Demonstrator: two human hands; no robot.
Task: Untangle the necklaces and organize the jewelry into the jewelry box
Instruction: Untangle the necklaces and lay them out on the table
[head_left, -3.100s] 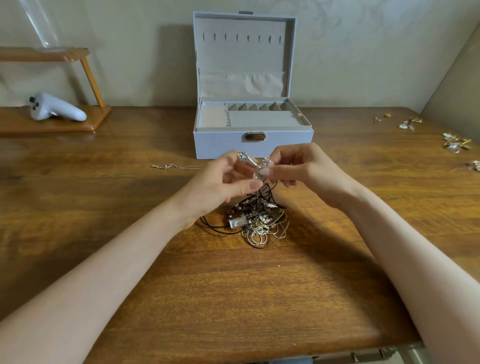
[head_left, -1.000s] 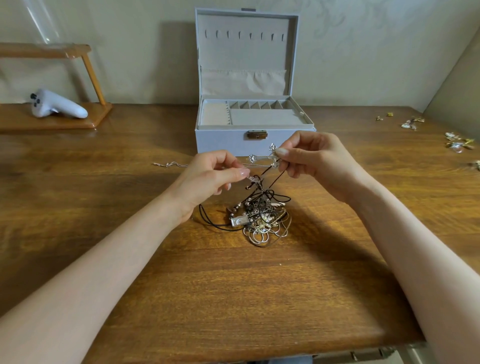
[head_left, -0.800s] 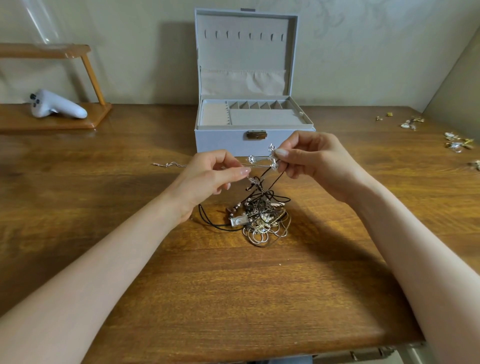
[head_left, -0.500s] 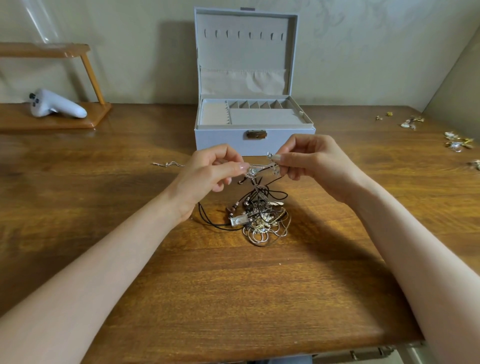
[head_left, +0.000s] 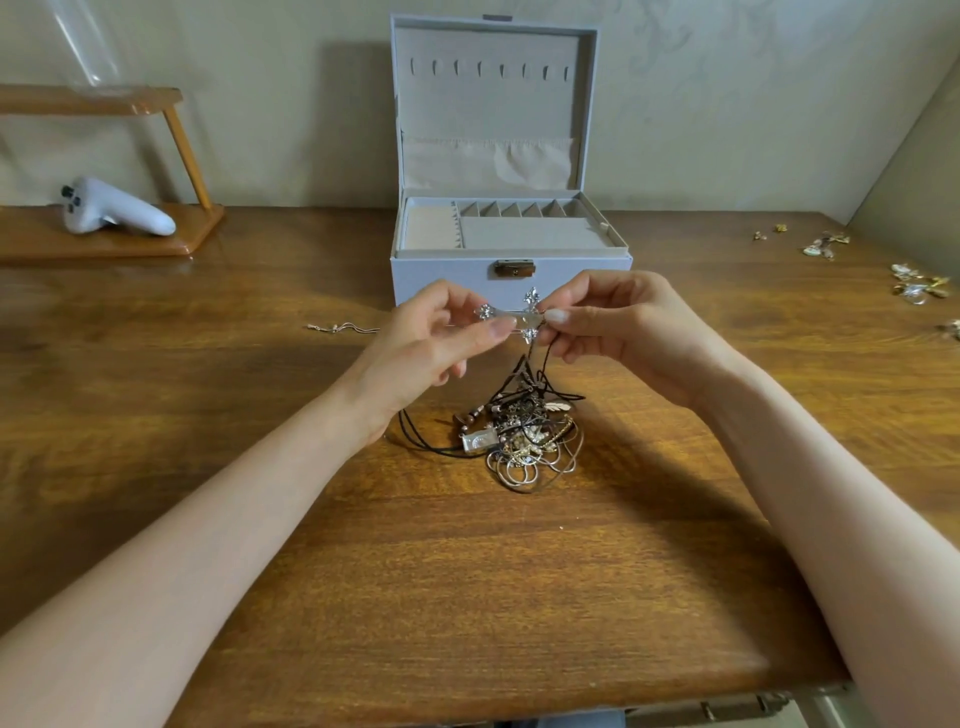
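Cross pendant held above the table, pinched at its ends by left hand and right hand; black cords hang to the necklace tangle below. Jewelry box behind, lid up, compartments look empty. Loose chain left; small jewelry pieces far right.

Person, two arms in view.
1. The left hand: bare; nails short and rounded, the left thumbnail with a light sheen.
2. The right hand: bare; the right thumbnail rounded, glossy.
3. The left forearm and right forearm: slender, uncovered along their whole visible length to the frame edge.
4. Wrists bare likewise.
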